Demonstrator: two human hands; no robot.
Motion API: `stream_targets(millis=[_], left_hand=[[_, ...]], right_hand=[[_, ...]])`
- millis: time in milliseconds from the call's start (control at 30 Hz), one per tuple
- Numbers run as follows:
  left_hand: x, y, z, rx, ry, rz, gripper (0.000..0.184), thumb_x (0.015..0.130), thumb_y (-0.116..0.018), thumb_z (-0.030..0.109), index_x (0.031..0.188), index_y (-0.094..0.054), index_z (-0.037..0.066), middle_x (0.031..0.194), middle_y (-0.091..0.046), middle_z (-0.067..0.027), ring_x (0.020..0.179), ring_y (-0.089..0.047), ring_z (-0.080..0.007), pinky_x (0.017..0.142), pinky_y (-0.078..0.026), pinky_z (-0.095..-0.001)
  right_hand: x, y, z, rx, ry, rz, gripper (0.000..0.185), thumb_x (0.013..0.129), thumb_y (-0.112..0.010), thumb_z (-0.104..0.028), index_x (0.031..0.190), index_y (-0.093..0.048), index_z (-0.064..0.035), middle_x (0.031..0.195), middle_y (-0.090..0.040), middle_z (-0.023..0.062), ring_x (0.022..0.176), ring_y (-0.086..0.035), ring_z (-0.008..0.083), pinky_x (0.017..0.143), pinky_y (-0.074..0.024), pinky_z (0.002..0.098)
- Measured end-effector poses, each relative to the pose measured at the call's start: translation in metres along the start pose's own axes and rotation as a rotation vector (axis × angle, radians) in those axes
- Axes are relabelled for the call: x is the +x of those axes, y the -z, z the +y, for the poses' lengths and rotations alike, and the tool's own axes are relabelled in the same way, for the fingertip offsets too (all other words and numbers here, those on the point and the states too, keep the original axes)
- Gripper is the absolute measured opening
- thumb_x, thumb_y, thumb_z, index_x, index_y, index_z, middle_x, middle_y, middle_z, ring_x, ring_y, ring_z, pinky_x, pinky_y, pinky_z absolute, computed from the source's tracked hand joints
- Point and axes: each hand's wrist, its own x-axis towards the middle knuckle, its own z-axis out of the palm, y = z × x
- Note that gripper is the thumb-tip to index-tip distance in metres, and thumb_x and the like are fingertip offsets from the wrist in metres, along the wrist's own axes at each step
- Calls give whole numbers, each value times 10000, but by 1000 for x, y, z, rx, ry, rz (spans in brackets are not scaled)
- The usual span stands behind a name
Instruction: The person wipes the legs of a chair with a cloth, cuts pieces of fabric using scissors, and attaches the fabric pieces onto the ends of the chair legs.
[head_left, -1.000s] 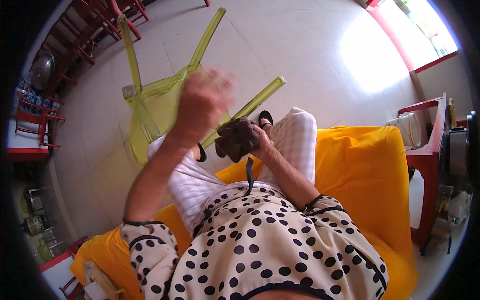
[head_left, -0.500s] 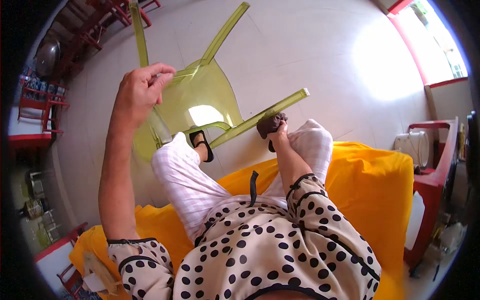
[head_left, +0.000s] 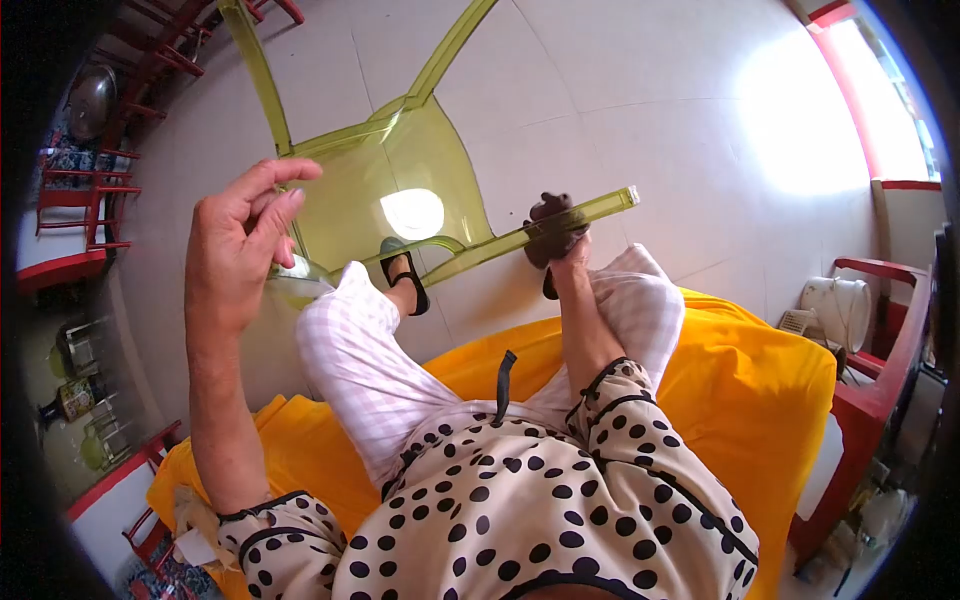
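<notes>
A translucent green plastic chair (head_left: 440, 150) is tipped over in front of my knees, its legs sticking out. My right hand (head_left: 573, 256) grips a dark brown cloth (head_left: 551, 222), which is wrapped around one chair leg (head_left: 610, 203) near its tip. To the left, my left hand (head_left: 228, 245) is raised by the chair's near left side. Its index finger and thumb are apart, the other fingers loosely curled, and nothing shows between them. Part of the chair is hidden behind that hand.
I sit on a seat with a yellow cover (head_left: 740, 370). My foot in a black shoe (head_left: 405, 280) is beside the chair. Red wooden furniture (head_left: 870, 410) and a white bucket-like container (head_left: 835, 310) stand at right. Small red chairs (head_left: 85, 205) are at far left.
My left hand has come down and to the left, its fingers parting. My right hand and the cloth have shifted slightly toward the leg's tip. The view has moved a little.
</notes>
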Motion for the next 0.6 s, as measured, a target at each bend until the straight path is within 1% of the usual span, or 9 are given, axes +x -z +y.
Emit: stream_targets(millis=[100, 167, 233, 300, 367, 467, 533, 567, 600], left_hand=[[-4, 3, -6, -52, -24, 12, 172, 880, -539, 74, 1021, -627, 30, 562, -457, 32, 473, -375, -27, 472, -348, -196], [-5, 7, -11, -84, -38, 9, 171, 885, -540, 84, 1022, -627, 32, 566, -459, 35, 472, -370, -25, 475, -354, -195], [-5, 8, -13, -99, -38, -3, 172, 888, -542, 93, 1026, -627, 33, 569, -461, 42, 471, -366, -22, 481, -362, -194], [-4, 7, -11, -106, -41, -27, 171, 888, -545, 96, 1024, -627, 33, 567, -455, 48, 472, -365, -19, 485, -368, -195], [-4, 8, -9, -108, -36, -46, 172, 888, -545, 96, 1026, -626, 32, 565, -450, 54, 471, -367, -17, 488, -373, -194], [-4, 11, -9, -106, -20, -51, 177, 887, -544, 92, 1033, -622, 30, 564, -443, 59, 469, -373, -13, 490, -376, -187], [-8, 17, -17, -117, -19, -36, 181, 887, -542, 90, 1039, -618, 28, 564, -438, 59, 468, -380, -11, 490, -376, -182], [-8, 16, -18, -110, -14, -33, 182, 887, -540, 88, 1041, -617, 28, 565, -441, 57, 469, -382, -11, 492, -377, -180], [-9, 16, -19, -103, -10, -27, 183, 888, -537, 87, 1043, -616, 28, 566, -444, 55, 469, -383, -10, 493, -379, -179]], right_hand=[[-24, -58, -44, -132, 316, -75, 450, 877, -393, -354, 1098, -543, 9, 981, -622, 166, 849, -601, 272, 760, -495, 385], [-12, -54, -65, -331, 501, -174, 429, 877, -404, -345, 1098, -537, -3, 970, -618, 153, 850, -597, 258, 766, -492, 370], [-29, -63, -74, -314, 556, -46, 417, 893, -413, -353, 1118, -525, -20, 1013, -593, 128, 915, -578, 235, 785, -486, 358], [-23, -39, -57, -419, 551, 106, 418, 902, -410, -357, 1123, -524, -21, 1045, -583, 120, 933, -571, 233, 792, -487, 366], [-32, -54, -39, -23, 436, 251, 321, 890, -460, -338, 1057, -581, -92, 858, -608, 59, 747, -596, 199, 595, -503, 337], [-19, 0, -4, -156, 172, 275, 322, 886, -465, -355, 1069, -592, -123, 855, -608, 35, 746, -596, 198, 612, -510, 350], [-11, 29, 19, -108, 44, 156, 337, 924, -388, -342, 1106, -581, -134, 985, -628, 39, 919, -589, 218, 812, -487, 347], [-2, 50, 38, -74, 7, 230, 335, 922, -395, -355, 1081, -581, -125, 999, -629, 36, 906, -599, 209, 801, -492, 344], [8, 79, 49, -104, -89, 206, 333, 922, -397, -356, 1073, -581, -123, 1003, -628, 38, 907, -599, 208, 802, -493, 346]])
